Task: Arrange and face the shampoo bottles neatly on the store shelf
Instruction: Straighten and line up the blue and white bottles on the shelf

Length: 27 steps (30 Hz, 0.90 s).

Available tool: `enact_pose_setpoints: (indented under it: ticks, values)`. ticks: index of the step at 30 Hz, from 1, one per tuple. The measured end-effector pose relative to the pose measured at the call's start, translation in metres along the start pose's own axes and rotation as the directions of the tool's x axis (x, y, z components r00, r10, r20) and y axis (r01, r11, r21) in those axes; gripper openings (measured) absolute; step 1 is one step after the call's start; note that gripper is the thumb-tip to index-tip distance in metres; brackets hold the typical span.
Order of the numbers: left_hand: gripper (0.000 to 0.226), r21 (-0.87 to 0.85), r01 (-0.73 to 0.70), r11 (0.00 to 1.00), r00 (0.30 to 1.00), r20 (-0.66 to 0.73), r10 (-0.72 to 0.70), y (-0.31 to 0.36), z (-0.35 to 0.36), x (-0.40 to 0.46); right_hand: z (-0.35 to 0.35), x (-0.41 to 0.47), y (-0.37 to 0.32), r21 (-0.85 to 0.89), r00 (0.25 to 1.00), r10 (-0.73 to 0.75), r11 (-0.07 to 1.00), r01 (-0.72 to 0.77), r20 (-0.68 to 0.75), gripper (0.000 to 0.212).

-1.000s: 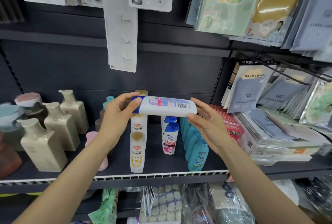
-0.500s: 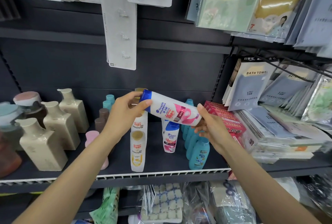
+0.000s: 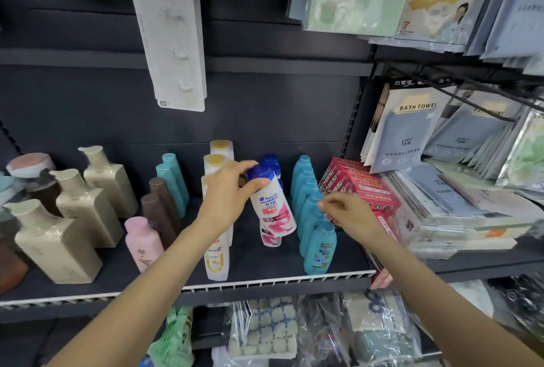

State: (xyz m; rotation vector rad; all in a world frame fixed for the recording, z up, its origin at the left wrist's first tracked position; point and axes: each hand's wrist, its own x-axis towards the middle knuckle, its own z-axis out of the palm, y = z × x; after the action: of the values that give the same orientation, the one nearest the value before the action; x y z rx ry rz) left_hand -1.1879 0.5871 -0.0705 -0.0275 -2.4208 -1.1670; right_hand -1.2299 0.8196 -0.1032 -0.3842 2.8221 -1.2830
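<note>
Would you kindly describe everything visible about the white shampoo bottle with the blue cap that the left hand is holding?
The white plastic shampoo bottle with the blue cap is cap-up, leaning with its top to the left, its printed front facing the camera: blue lettering above a pink and red design. The left hand grips it around the cap and neck. It sits in the blue-capped row, in front of a similar bottle; whether its base rests on the dark shelf cannot be told. The right hand does not touch it.
</note>
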Motion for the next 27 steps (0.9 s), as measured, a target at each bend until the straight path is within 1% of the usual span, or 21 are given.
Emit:
enact_pose_setpoints:
  ticks: [1,3,5,6,10,12,17,19,23,27]
  values:
    - [0.038,0.011,0.008,1.000,0.999,0.044,-0.008,-0.004,0.009,0.000,-0.001,0.002,0.006,-0.071,1.000,-0.028,0.997,0.028,0.003,0.018]
    - [0.042,0.047,0.008,0.999,0.992,0.124,-0.014,-0.012,0.026,-0.001,-0.001,0.009,0.019,-0.204,0.997,-0.070,0.976,0.075,0.029,0.024]
    - [0.045,0.109,-0.008,0.994,0.984,0.178,-0.012,-0.021,0.041,-0.002,0.001,0.016,0.029,-0.316,0.992,-0.093,0.942,0.116,0.089,0.032]
    - [0.045,0.132,-0.004,0.991,0.980,0.198,-0.022,-0.025,0.048,-0.004,0.002,0.019,0.032,-0.342,0.988,-0.091,0.931,0.129,0.126,0.035]
    - [0.045,0.165,0.021,0.986,0.955,0.290,-0.069,-0.032,0.069,-0.011,0.010,0.027,0.043,-0.357,0.957,-0.055,0.920,0.159,0.285,0.049]
    - [0.046,0.181,0.039,0.983,0.948,0.306,-0.094,-0.036,0.077,-0.014,0.012,0.028,0.046,-0.354,0.944,-0.048,0.920,0.169,0.327,0.051]
    - [0.042,0.261,0.062,0.963,0.930,0.335,-0.151,-0.042,0.089,-0.018,0.013,0.030,0.052,-0.330,0.945,-0.086,0.924,0.195,0.317,0.050]
    - [0.041,0.288,0.062,0.955,0.932,0.327,-0.159,-0.042,0.091,-0.018,0.014,0.030,0.053,-0.321,0.947,-0.092,0.927,0.194,0.308,0.050]
    - [0.044,0.310,0.072,0.948,0.930,0.323,-0.176,-0.046,0.091,-0.017,0.015,0.028,0.055,-0.312,0.950,-0.113,0.927,0.206,0.290,0.049]
    - [0.053,0.354,0.062,0.933,0.909,0.366,-0.199,-0.050,0.088,-0.014,0.013,0.030,0.055,-0.293,0.947,-0.116,0.933,0.207,0.299,0.048]
